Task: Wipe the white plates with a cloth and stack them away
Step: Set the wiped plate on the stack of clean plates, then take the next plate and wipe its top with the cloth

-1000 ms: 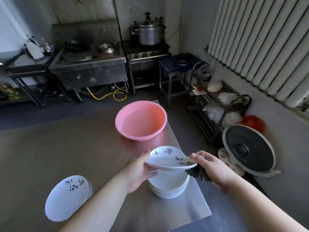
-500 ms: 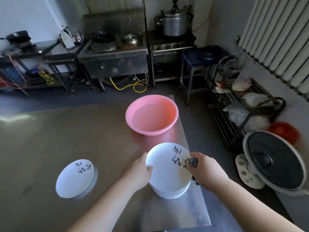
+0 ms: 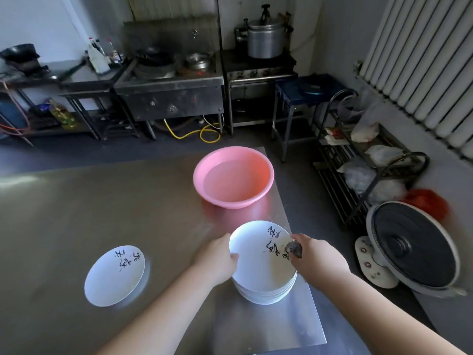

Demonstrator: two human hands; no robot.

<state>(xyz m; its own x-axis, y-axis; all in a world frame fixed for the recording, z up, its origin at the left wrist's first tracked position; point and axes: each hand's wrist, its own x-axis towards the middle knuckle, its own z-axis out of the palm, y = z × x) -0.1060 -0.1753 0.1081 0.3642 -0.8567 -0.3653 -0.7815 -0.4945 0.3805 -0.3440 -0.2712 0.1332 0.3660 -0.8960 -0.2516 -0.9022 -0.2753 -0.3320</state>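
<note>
Top plate lowered flat onto stack, left hand gripping its rim, right hand clutching cloth, brush characters unreadable.

Commercial kitchen (wok stove, pressure cooker)

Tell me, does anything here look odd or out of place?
Nothing spilled or broken. One white plate lies alone on the table, apart from the stack; the fan beside the table seems tipped back, face up.
</note>
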